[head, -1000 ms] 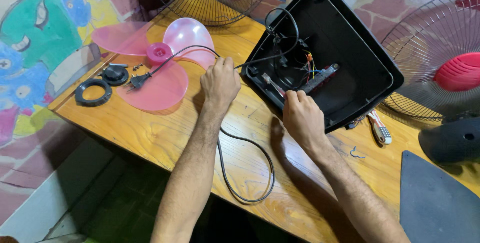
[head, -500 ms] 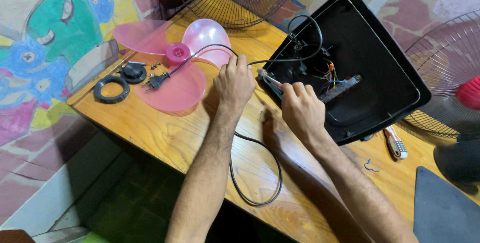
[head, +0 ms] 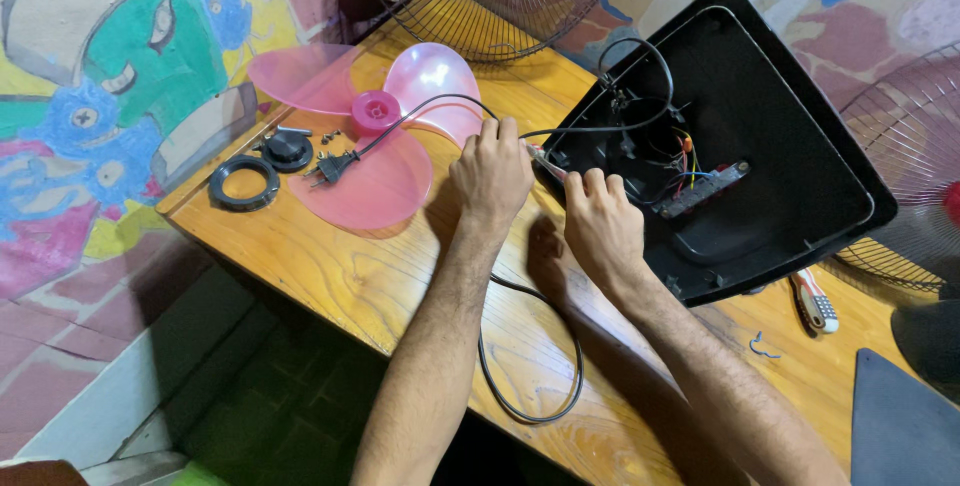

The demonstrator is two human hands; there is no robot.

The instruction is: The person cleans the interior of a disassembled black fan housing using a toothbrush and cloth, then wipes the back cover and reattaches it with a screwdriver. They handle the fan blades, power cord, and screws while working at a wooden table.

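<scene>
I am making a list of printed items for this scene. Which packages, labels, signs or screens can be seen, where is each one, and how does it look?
None: no package, label, sign or screen is in view.
Nearest thing: a painted wall left of the wooden table, with cartoon-like figures in green, blue, yellow and pink; it shows pictures only.

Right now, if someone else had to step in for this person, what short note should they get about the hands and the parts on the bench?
Left hand: closed on the black cord near the edge of the black fan base.
Right hand: at the base's edge, gripping a thin tool; its tip is hard to make out.
Base lies open, coloured wires exposed.
Pink fan blade, black ring and the cord's plug lie apart on the wooden table.
Done: blade is off.
Left: wiring is open.
</scene>
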